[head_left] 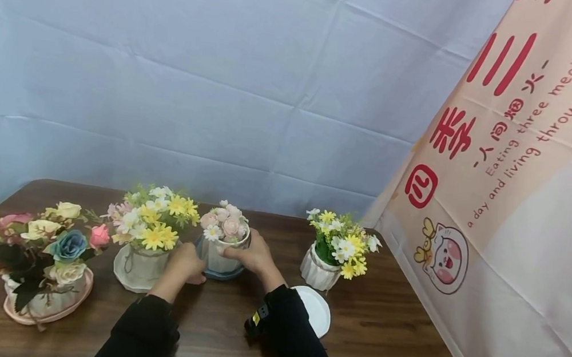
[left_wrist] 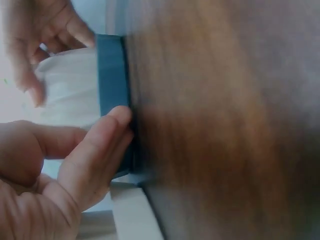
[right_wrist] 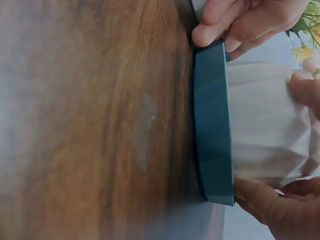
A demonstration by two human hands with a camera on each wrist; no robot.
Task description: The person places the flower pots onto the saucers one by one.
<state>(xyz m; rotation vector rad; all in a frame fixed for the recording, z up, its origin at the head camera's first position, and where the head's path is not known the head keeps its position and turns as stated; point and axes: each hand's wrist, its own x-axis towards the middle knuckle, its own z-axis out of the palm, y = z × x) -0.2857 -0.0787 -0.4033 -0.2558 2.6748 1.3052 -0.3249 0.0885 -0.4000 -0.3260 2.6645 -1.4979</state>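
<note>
Right hand [head_left: 257,254] grips white pot [head_left: 214,254] between thumb and fingers; left hand [head_left: 186,264], fingers together, touches left edge of blue saucer [right_wrist: 215,120].

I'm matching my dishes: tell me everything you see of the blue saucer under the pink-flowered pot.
The blue saucer looks like smooth plastic or glazed ceramic, with a raised, faceted rim. It lies flat on the table beneath the white pot. The left hand touches its rim; whether the right hand does is unclear.
</note>
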